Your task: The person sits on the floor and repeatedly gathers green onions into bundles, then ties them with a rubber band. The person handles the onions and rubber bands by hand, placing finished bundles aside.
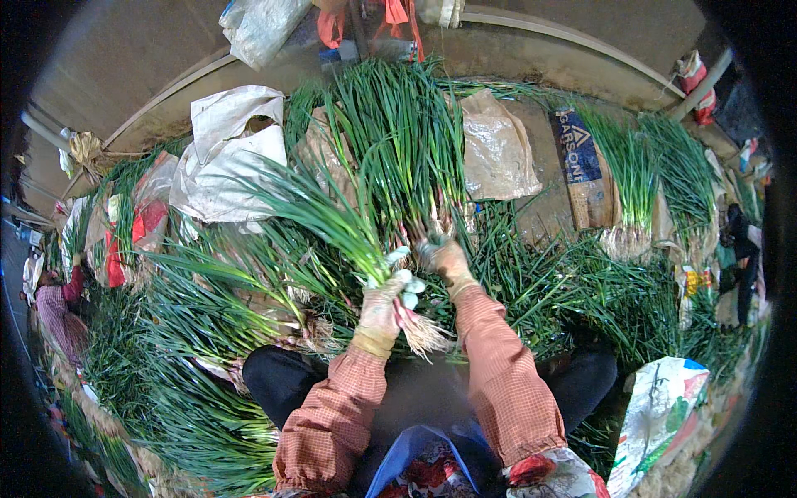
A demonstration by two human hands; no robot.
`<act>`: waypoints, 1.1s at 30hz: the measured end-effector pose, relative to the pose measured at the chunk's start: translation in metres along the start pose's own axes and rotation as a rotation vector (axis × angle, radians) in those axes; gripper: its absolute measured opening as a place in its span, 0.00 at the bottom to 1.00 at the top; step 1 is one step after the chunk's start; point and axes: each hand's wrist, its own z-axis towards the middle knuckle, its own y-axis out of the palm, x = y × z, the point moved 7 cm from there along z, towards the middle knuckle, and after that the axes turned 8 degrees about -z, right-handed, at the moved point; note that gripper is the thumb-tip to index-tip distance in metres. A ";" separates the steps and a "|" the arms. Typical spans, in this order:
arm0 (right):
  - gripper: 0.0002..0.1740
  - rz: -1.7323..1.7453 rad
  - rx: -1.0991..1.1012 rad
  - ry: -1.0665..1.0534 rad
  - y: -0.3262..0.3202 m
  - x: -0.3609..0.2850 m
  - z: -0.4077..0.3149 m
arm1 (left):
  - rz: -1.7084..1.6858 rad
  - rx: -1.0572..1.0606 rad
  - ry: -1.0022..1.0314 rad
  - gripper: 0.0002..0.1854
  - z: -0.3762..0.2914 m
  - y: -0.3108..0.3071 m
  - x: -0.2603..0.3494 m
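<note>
My left hand [385,308], in a pale, soiled glove, is closed around a small bunch of green onions [364,249]. Their leaves fan out up and to the left, while the reddish bulbs and stringy roots [423,330] hang out on the right side of the fist. Just to the right, my right hand [445,258], also gloved, is at the root end of a large heap of green onions [398,137]. Its fingers are blurred and partly hidden among the stems, so I cannot see whether they grip any.
Cut leaves [529,292] litter the ground around me. More green onions [212,311] lie at left, and a standing bunch [629,187] is at right. A white sack [236,155], a brown sack [498,146] and a printed sack [582,168] lie ahead. Another person [59,305] sits far left.
</note>
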 end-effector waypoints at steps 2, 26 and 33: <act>0.30 -0.067 -0.015 -0.022 0.025 0.051 0.029 | 0.099 0.080 0.063 0.20 0.013 0.004 -0.006; 0.22 1.798 -0.441 -0.121 0.016 -0.032 -0.034 | -0.073 0.083 -0.040 0.16 -0.015 -0.011 -0.016; 0.21 1.896 -0.246 -0.419 -0.051 0.004 -0.017 | 0.031 0.189 0.067 0.11 -0.016 -0.034 -0.003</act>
